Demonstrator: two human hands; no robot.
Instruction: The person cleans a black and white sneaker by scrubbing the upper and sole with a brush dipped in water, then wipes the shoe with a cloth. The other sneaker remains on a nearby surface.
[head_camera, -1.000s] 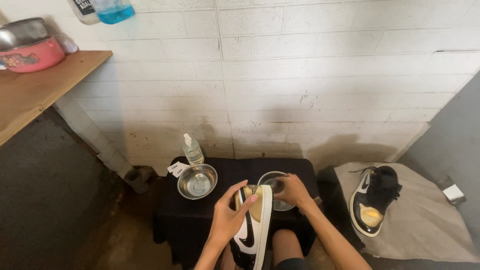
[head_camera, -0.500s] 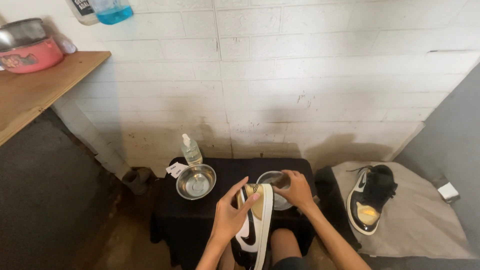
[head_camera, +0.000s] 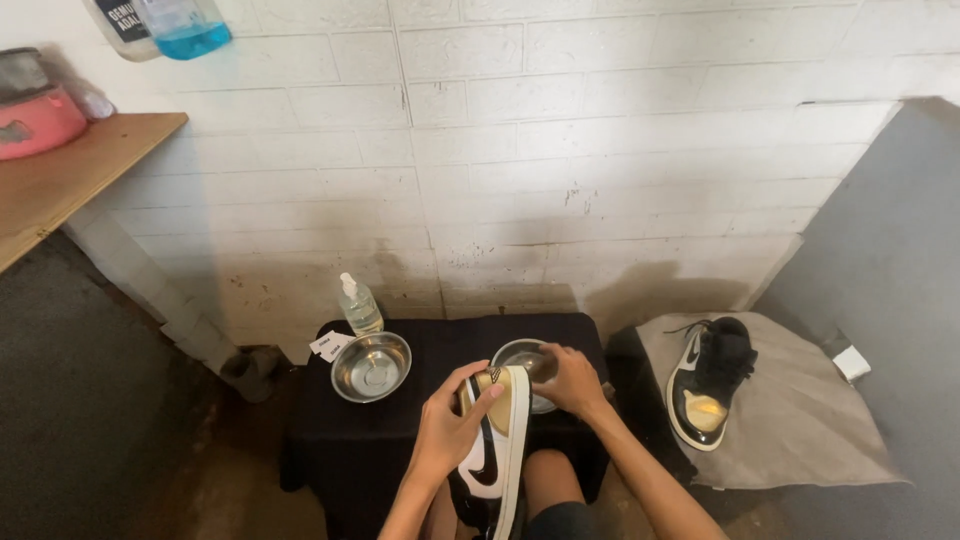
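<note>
Two shoes and two steel bowls are in view. The left hand (head_camera: 447, 430) grips the near shoe (head_camera: 493, 440), black, white and gold, sole edge up, over the near edge of the black table (head_camera: 440, 345). The right hand (head_camera: 568, 380) rests on the right bowl (head_camera: 520, 357); its grip can't be told. The left bowl (head_camera: 371, 366) sits beside a bottle (head_camera: 358, 306). The other shoe (head_camera: 708, 383) lies on a grey cloth (head_camera: 800, 420) to the right.

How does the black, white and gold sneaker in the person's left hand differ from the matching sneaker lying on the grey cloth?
The held black, white and gold sneaker is gripped by the left hand over the black-draped table, toe towards the wall; the sneaker on the grey cloth lies untouched, toe towards the camera. The held one shows its white sole edge and side; the other shows its top and black laces. The right hand is by the held one's toe. Both share the same colours and design.
</note>
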